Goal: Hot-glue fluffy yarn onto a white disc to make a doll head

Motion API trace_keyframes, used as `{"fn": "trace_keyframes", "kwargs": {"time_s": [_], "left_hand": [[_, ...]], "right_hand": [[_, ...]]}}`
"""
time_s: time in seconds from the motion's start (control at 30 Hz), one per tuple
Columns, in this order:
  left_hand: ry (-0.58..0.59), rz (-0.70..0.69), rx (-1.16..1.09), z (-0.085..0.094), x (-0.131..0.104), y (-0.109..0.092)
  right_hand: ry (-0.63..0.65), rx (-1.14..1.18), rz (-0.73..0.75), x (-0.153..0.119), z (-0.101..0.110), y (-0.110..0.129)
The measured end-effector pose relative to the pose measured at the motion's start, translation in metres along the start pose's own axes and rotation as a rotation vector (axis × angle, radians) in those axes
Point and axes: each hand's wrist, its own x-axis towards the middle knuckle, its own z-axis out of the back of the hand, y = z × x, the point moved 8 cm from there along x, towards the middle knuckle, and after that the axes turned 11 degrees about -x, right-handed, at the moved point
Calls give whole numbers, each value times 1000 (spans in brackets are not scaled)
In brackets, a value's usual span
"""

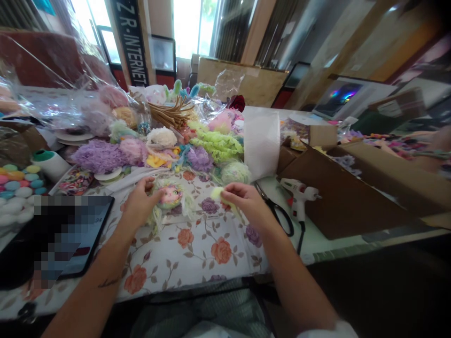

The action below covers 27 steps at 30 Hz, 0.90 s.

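Brown stems (171,112) rise beyond purple trim (100,156) and lime-green ruffles (219,144), between a white thread cone (54,166) and a cardboard box (352,195), as a dark sign (130,44) lettered "INTERNET" stands near a bright window (188,33).

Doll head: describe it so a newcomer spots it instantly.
Find the floral cloth in front of the person. Toward its far side, the left hand holds the doll head, framed in pale green strands. Its face sets it apart from the plain yellow tuft in the right hand and the faceless pale green ball beyond.
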Motion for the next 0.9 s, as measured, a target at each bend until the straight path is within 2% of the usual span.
{"fn": "trace_keyframes", "kwargs": {"time_s": [0.1, 0.17, 0.23, 0.3, 0.4, 0.47, 0.57, 0.67, 0.77, 0.83, 0.9], "left_hand": [[-82, -141, 75, 6, -8, -25], [-131, -245, 20, 9, -17, -44], [-78, -298, -112, 5, -26, -57], [48, -294, -216, -5, -33, -64], [213, -363, -207, -21, -45, -73], [258, -455, -154, -29, -51, -79], [249, -522, -130, -33, -53, -81], [254, -475, -228, -30, -50, -79], [300, -345, -348, -29, -46, -75], [366, -282, -424, -31, -48, -75], [487, -208, -510, -39, -52, -74]], "right_hand": [[120, 60, -50, 18, -29, -11], [182, 52, -72, 25, -43, -13], [225, 1, -70, 28, -52, -11], [256, -48, -50, 30, -59, -6], [290, -64, -31, 30, -69, -3], [311, -61, -16, 29, -75, -1], [331, -41, 32, 26, -81, 3], [265, 21, 79, 26, -78, 4], [119, 32, 145, 26, -65, 5], [6, -20, 216, 24, -56, 8], [-75, -79, 293, 20, -49, 14]]}}
